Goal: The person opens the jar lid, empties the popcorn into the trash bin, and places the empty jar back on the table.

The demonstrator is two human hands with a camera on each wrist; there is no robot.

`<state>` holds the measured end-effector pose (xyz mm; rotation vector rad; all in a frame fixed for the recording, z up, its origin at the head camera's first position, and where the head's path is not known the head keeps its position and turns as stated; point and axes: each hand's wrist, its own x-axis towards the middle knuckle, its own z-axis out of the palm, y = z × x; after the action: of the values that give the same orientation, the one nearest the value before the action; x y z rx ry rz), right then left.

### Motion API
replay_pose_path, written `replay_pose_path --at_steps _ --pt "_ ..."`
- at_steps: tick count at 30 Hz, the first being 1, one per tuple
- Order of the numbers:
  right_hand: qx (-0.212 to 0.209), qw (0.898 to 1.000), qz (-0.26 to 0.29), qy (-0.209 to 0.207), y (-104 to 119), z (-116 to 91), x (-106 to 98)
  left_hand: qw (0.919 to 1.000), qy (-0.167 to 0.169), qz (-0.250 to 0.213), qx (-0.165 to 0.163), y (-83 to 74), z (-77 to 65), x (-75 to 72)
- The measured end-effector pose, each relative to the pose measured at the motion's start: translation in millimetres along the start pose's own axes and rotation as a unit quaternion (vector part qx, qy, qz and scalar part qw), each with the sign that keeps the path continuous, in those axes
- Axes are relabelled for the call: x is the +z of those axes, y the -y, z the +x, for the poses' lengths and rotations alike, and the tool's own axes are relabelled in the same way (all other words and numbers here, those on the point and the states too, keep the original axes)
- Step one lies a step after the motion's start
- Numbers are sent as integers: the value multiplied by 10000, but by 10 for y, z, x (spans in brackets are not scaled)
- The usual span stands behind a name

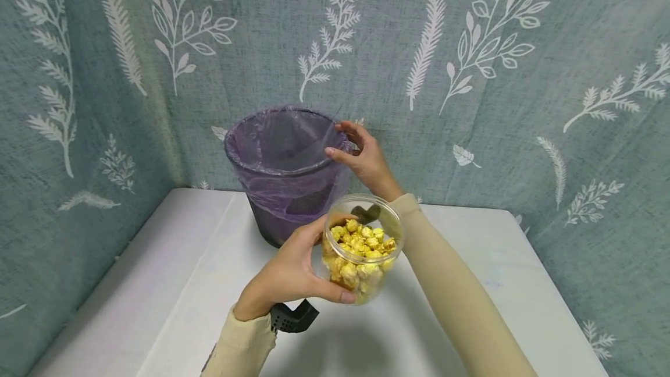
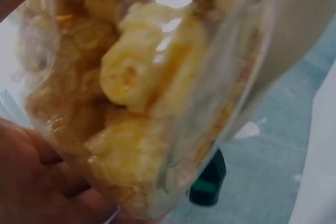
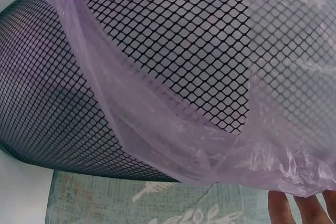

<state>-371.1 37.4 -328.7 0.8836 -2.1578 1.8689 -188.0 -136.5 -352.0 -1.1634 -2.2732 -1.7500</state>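
A clear round plastic jar [image 1: 363, 260] of yellow popcorn [image 1: 361, 241] stands tilted in my left hand [image 1: 293, 266], above the table. The jar is lidless, and the left thumb and fingers curve around its side. In the left wrist view the popcorn [image 2: 147, 61] shows close up through the jar wall. Beyond it, my right hand [image 1: 366, 159] holds the right rim of a black mesh trash can [image 1: 264, 217], thumb over the rim. A purple plastic bag [image 1: 251, 182] lines the can and folds down outside; in the right wrist view, fingertips [image 3: 310, 208] touch its edge.
The can stands at the back of a white table [image 1: 209, 284], left of centre. Behind and at both sides hangs a grey-green curtain [image 1: 382, 74] with white leaf prints. A black wrist device [image 1: 295, 316] sits on the left wrist.
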Motion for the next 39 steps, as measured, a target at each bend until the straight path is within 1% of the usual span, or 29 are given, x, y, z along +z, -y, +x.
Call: replay_pose_path --at_steps 3,5,9,11,14,15,18,21,23,26,28,30,33,37,39 --pt "-37 9999 -89 52 21 10 18 9992 -264 156 -246 -57 -44 -116" --pt "-1 9999 -112 50 31 12 19 9978 -451 316 -356 -125 -50 -220" --pt "119 9999 61 -11 28 1 13 9921 -801 781 -562 -342 -10 -475" --pt "144 9998 142 -43 22 7 9 9878 -932 1054 -673 -475 46 -624" --pt "141 9995 256 -72 25 8 -1 9816 -999 1393 -844 -669 174 -865" --pt "148 9996 241 -79 28 7 -4 9796 -1001 1500 -884 -721 222 -947" --pt "164 9998 134 -57 42 -6 -14 9734 -984 1713 -1157 -833 367 -1186" --pt "188 9998 -4 10 50 -18 -16 9626 -982 2071 -1446 -839 497 -1406" --pt "187 9998 -35 53 50 -23 -15 9516 -1000 2445 -1571 -796 574 -1535" --pt "245 9996 -84 71 31 -40 -30 9322 -903 3081 -1670 -692 674 -1686" --pt "295 9995 -89 81 22 -51 -36 9230 -808 3337 -1736 -638 726 -1767" --pt "315 9994 -88 99 17 -53 -39 9170 -671 3493 -1805 -615 775 -1837" --pt "301 9995 -35 124 21 -43 -38 9114 -524 3670 -1785 -617 865 -1924" --pt "248 9996 47 99 35 -25 -35 9020 -357 3962 -1679 -633 1016 -2001" --pt "264 9996 98 91 41 -18 -31 8972 -285 4072 -1688 -638 1088 -2029"
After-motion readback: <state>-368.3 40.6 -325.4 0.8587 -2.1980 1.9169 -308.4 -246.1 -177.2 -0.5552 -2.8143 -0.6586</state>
